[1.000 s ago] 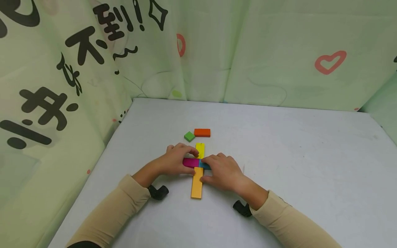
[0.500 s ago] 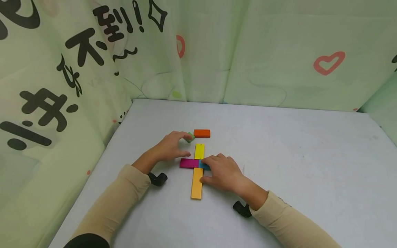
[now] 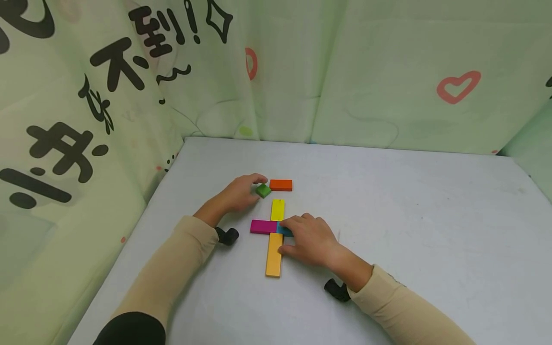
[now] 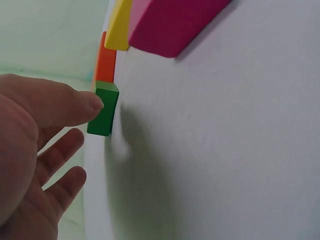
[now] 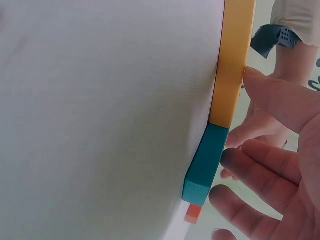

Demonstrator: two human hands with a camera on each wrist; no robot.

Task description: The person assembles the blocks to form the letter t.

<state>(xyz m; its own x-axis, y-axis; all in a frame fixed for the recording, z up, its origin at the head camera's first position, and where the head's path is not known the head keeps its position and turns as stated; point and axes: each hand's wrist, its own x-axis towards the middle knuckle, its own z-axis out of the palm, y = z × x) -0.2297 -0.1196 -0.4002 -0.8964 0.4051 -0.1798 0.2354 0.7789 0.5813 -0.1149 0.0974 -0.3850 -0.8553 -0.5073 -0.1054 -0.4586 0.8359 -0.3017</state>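
My left hand (image 3: 240,194) reaches around a small green block (image 3: 263,190), thumb on the near side and fingers on the far side. In the left wrist view the thumb (image 4: 75,105) overlaps the green block (image 4: 104,111); contact is unclear. The right hand (image 3: 314,241) rests over a blue block (image 3: 284,230), which it partly covers, its thumb at the edge of a long light-orange block (image 3: 273,256). A magenta block (image 3: 263,227) lies end to end with the blue one. Above them sits a yellow block (image 3: 278,210), making a cross shape.
A red-orange block (image 3: 281,185) lies beside the green one, at its right corner. All blocks are on a white table (image 3: 409,230). Green printed curtains (image 3: 379,72) hang along the back and left edges.
My left hand has left the magenta block and moved up and away to the green block. The magenta block sits slightly further left than at first. My right hand has stayed put.
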